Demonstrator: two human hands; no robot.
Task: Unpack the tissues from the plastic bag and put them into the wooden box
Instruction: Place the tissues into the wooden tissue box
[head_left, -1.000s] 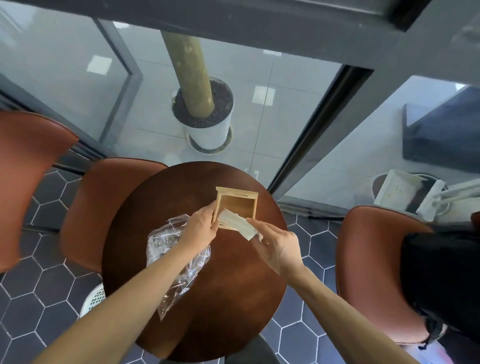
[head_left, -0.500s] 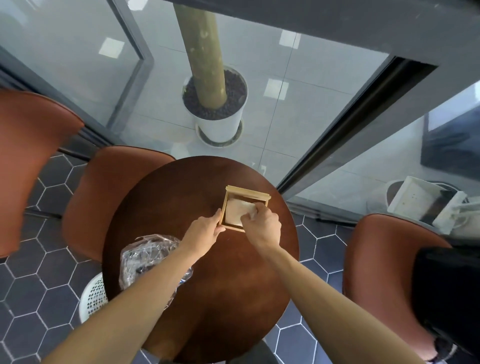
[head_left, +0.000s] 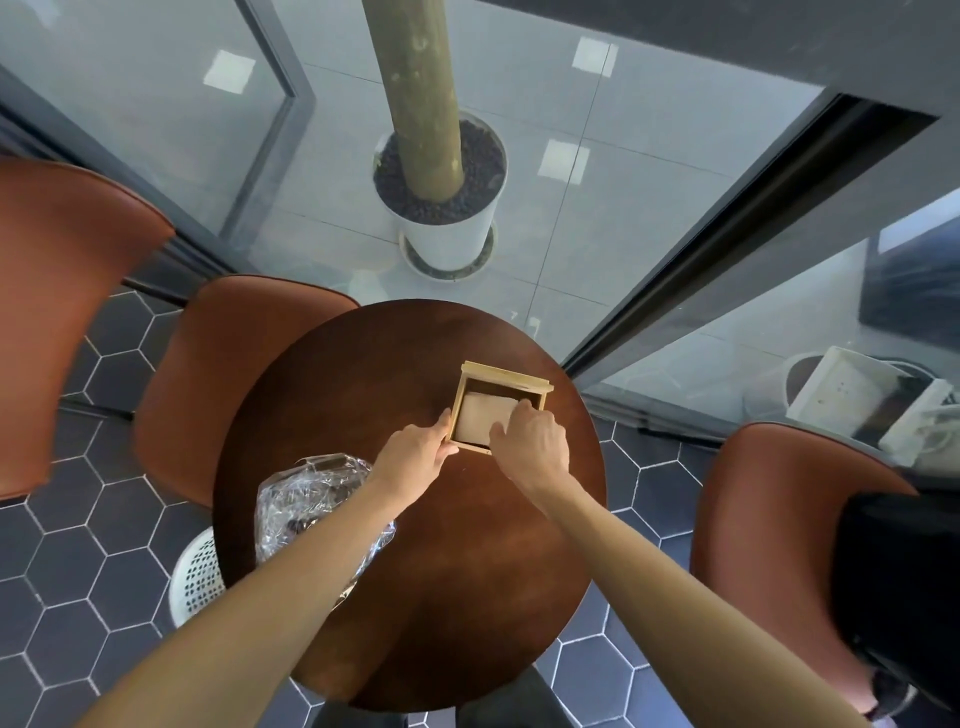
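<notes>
A round dark-brown wooden table (head_left: 415, 597) looks smooth, faintly glossy. The pale square wooden box (head_left: 470, 375) at its one o'clock is matt; the crinkled clear plastic bag (head_left: 296, 499) at eight o'clock glistens.

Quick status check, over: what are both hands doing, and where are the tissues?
Left hand steadies wooden box at its left wall. Right hand presses tissues down inside the box. Plastic bag lies crumpled beside left arm; nothing blocks the box.
</notes>
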